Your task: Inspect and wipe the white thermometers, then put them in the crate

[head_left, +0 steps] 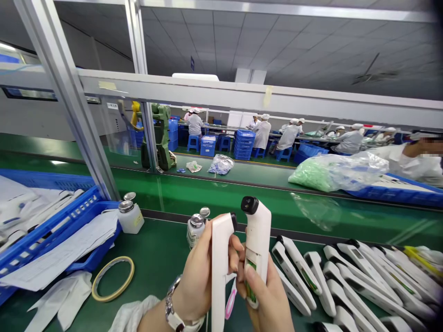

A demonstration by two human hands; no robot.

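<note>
My left hand (197, 276) grips a white handheld thermometer (220, 263) upright, its back facing me. My right hand (268, 299) holds a second white thermometer (258, 240) upright beside it, thumb pressed on its green screen, black sensor tip at the top. The two devices stand side by side, nearly touching. A metal watch sits on my left wrist. A pink tag (230, 304) shows between my hands.
A row of several white thermometers (346, 276) lies at right. Two capped bottles (129, 214) (195, 228), a tape ring (112, 278), cloths and a blue crate (69, 216) with papers lie at left. Beyond the green belt, workers in white sit among blue bins; bagged green parts (332, 173) at right.
</note>
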